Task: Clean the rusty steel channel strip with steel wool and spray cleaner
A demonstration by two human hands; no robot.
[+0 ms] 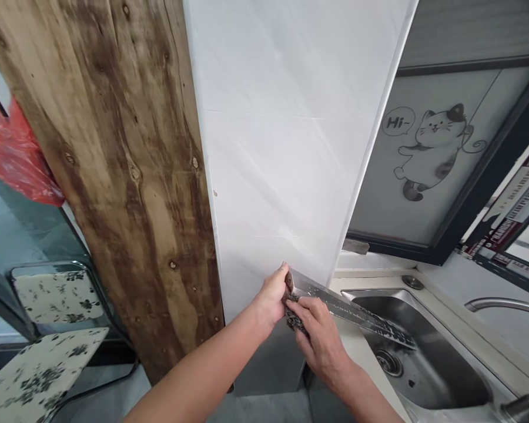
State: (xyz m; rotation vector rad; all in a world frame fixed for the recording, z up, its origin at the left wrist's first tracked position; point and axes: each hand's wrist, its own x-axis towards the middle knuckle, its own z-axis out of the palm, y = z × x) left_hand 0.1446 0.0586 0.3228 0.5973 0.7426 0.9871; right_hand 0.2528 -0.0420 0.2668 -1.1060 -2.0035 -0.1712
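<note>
The left hand (271, 294) is closed around the near end of a long metal strip (348, 308), and the right hand (321, 346) is closed on a dark scourer (294, 317) pressed against the strip just beside the left hand. The fingers of the right hand cover much of the scourer, so its shape and material are hard to make out. The two hands also hide the strip's near end, and whether it is a blade or a flat bar cannot be told. Its face is flecked with dark specks. The long axis runs from the hands down and to the right, tilted, with the far end hanging over the steel sink (374, 294), above the basin and well above the drain (388, 362). The counter (445, 305) runs along the sink's far edge, where a tap (502, 304) is cut off by the right side of the view. A white panel (273, 147) rises behind the hands.
</note>
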